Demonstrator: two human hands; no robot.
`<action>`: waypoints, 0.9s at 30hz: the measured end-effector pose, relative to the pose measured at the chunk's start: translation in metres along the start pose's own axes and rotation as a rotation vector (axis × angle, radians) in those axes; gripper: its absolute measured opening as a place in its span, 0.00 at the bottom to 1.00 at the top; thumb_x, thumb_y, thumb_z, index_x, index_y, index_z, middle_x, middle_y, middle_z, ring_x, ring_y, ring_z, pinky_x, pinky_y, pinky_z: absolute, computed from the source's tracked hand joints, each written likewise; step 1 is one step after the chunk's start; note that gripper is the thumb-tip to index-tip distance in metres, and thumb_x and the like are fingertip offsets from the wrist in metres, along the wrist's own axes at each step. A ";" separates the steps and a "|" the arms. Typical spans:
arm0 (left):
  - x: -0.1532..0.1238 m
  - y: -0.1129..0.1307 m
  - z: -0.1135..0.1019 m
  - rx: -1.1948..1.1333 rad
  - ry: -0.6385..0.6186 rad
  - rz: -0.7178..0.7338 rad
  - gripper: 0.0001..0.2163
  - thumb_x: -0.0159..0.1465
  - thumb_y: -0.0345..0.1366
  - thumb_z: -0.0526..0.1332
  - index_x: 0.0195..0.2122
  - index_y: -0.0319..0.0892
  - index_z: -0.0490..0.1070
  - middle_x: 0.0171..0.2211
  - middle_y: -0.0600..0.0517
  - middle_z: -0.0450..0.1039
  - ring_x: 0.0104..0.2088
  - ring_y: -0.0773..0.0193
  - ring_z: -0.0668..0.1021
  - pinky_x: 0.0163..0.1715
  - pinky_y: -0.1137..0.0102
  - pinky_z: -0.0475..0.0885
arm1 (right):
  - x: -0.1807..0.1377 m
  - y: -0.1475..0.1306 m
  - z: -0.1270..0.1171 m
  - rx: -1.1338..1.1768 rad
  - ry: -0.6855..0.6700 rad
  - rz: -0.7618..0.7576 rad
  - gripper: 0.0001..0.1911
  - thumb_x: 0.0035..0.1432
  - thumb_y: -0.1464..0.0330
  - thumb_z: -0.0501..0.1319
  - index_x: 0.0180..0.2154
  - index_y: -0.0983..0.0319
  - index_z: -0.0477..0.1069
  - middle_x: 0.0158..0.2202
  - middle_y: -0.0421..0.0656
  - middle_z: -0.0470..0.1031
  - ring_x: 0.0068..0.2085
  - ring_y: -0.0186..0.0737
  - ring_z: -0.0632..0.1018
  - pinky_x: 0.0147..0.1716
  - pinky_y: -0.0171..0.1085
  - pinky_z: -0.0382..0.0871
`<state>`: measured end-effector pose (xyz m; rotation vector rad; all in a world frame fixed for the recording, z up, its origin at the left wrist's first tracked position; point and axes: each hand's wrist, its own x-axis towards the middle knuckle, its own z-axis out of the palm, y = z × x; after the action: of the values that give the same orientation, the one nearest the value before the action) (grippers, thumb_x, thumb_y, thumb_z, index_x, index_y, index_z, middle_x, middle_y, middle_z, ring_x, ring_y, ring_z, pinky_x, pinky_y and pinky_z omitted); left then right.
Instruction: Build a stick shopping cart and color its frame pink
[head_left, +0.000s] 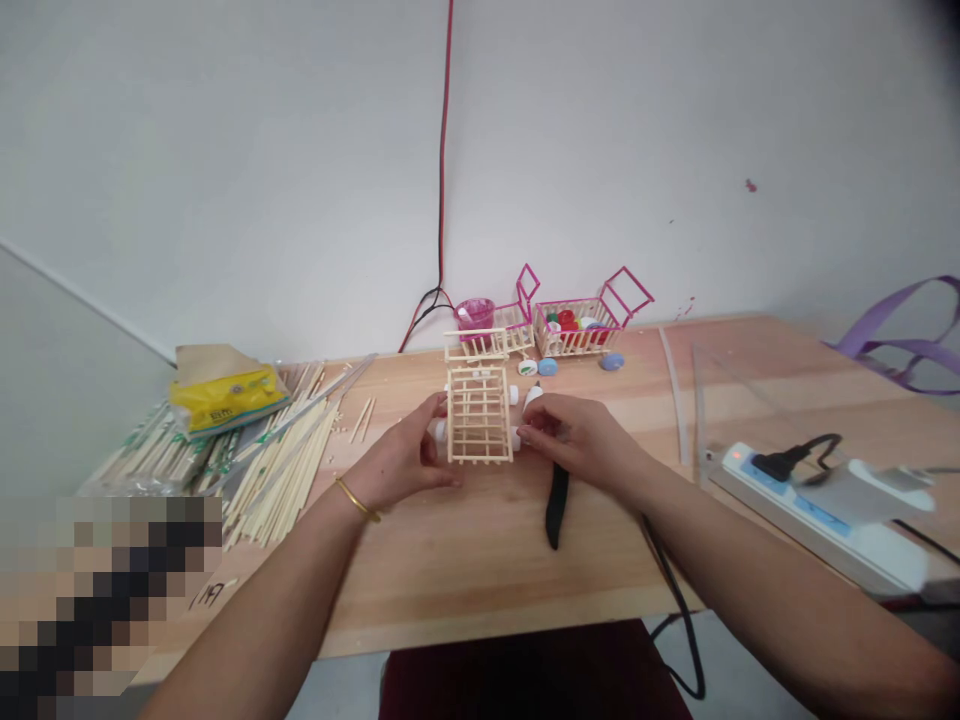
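A small cart of pale wooden sticks [480,415], built as an open lattice with white round wheels at its sides, stands on the table between my hands. My left hand [401,455] curls round its left side, fingers by the left wheels and thumb stretched along the front. Thumb and fingertips of my right hand [574,435] pinch the front right white wheel [517,437]. Under my right hand a black curved handle [556,505] sticks out toward me. A white piece with a dark tip [533,394] shows beyond the knuckles; whether the two join is hidden.
Behind stand two stick carts with magenta handles; the right cart [574,330] holds colourful caps. A pink bowl [475,316] and loose blue caps [547,367] are nearby. Loose sticks [289,480] and a yellow packet [229,400] lie left. A power strip [810,515] lies right.
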<state>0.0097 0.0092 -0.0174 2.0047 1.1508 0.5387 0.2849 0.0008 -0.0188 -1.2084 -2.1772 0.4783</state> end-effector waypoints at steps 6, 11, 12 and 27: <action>0.000 0.000 0.001 0.002 -0.010 0.007 0.42 0.52 0.32 0.69 0.66 0.46 0.49 0.39 0.52 0.72 0.29 0.67 0.72 0.30 0.71 0.69 | 0.001 0.002 -0.003 -0.029 -0.023 0.050 0.08 0.59 0.62 0.63 0.37 0.61 0.72 0.30 0.41 0.74 0.30 0.36 0.73 0.31 0.35 0.65; 0.000 -0.001 0.001 -0.002 -0.014 0.015 0.41 0.53 0.33 0.69 0.65 0.47 0.50 0.40 0.51 0.72 0.29 0.68 0.72 0.30 0.71 0.69 | 0.001 0.002 -0.003 -0.008 0.022 0.022 0.08 0.61 0.62 0.61 0.34 0.60 0.72 0.28 0.39 0.72 0.27 0.34 0.70 0.28 0.34 0.63; 0.000 -0.001 0.001 -0.003 -0.012 0.019 0.42 0.52 0.33 0.69 0.65 0.47 0.49 0.41 0.50 0.72 0.29 0.68 0.72 0.30 0.71 0.69 | 0.001 0.003 -0.003 -0.006 0.032 0.016 0.08 0.61 0.62 0.61 0.34 0.60 0.72 0.27 0.39 0.72 0.27 0.34 0.70 0.28 0.33 0.62; 0.000 0.000 0.000 0.013 -0.028 -0.007 0.42 0.53 0.33 0.69 0.66 0.45 0.48 0.38 0.52 0.72 0.28 0.67 0.72 0.30 0.71 0.69 | -0.005 0.006 -0.012 -0.188 -0.164 0.130 0.31 0.49 0.59 0.71 0.54 0.58 0.68 0.46 0.49 0.69 0.49 0.54 0.73 0.46 0.48 0.70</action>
<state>0.0094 0.0090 -0.0174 2.0128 1.1463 0.4988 0.2983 0.0005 -0.0151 -1.4652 -2.3341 0.4480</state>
